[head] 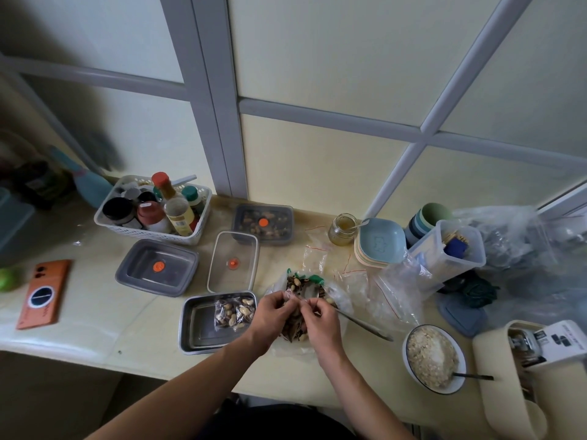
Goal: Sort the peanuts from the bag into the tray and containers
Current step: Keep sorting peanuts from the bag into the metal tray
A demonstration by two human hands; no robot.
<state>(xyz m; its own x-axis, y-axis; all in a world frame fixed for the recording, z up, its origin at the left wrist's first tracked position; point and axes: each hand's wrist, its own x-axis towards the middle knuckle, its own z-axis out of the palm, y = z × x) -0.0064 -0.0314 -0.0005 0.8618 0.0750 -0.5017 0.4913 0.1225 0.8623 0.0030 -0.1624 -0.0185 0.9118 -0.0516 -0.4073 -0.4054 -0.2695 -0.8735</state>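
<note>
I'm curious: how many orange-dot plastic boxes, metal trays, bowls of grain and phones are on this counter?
Orange-dot plastic boxes: 3 (front grey, clear, back grey holding nuts)
Metal trays: 1
Bowls of grain: 1
Phones: 1
Total: 6

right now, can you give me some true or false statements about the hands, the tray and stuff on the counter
1. The left hand and right hand both pinch a small clear packet above the peanut bag. True.
2. The metal tray holds nothing. False: peanut packets lie in it.
3. The orange phone lies right of the bowl. False: it lies far left on the counter.
4. A utensil rests in the bowl. True.
</note>
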